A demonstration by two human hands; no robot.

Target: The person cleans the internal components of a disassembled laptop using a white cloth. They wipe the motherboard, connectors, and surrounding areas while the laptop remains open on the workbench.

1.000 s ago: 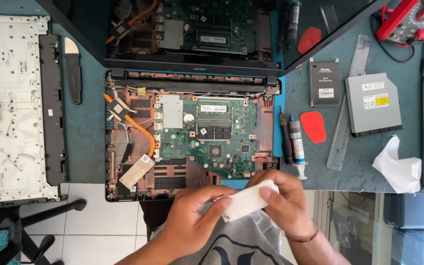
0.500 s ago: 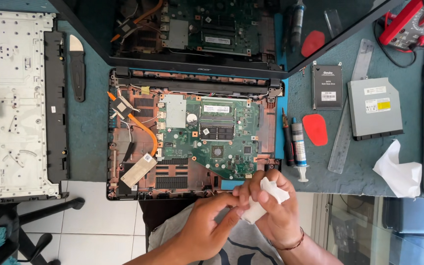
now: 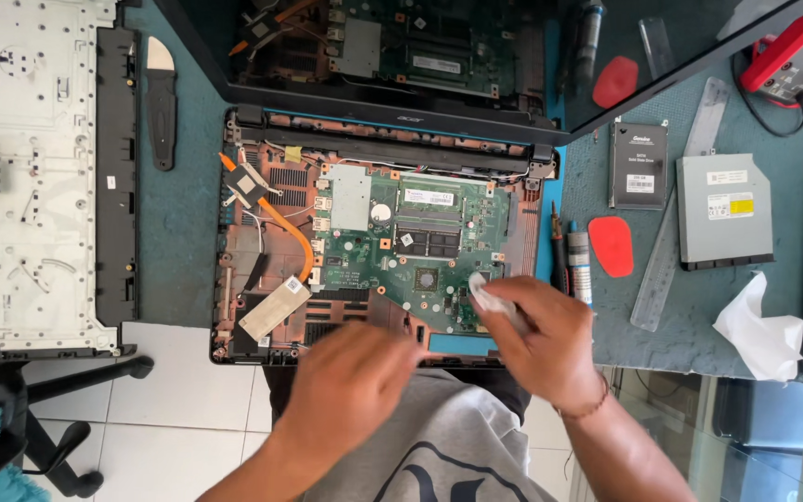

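Your right hand pinches a small white wipe against the green board of the open laptop. Your left hand hovers loosely open, holding nothing. Rub too hard and you might snag tiny parts.

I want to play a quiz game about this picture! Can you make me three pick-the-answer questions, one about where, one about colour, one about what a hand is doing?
1. Where is the crumpled white tissue?
A. right side of the teal mat
B. on the keyboard cover
C. on the floor

2. What colour is the flat plastic pick beside the green circuit board?
A. blue
B. red
C. yellow

3. What does the right hand do?
A. rests empty
B. holds a ruler
C. pinches a white wipe

Answers: A, it lies right of the open laptop; B, plainly red; C, fingers close on the wipe over the board.
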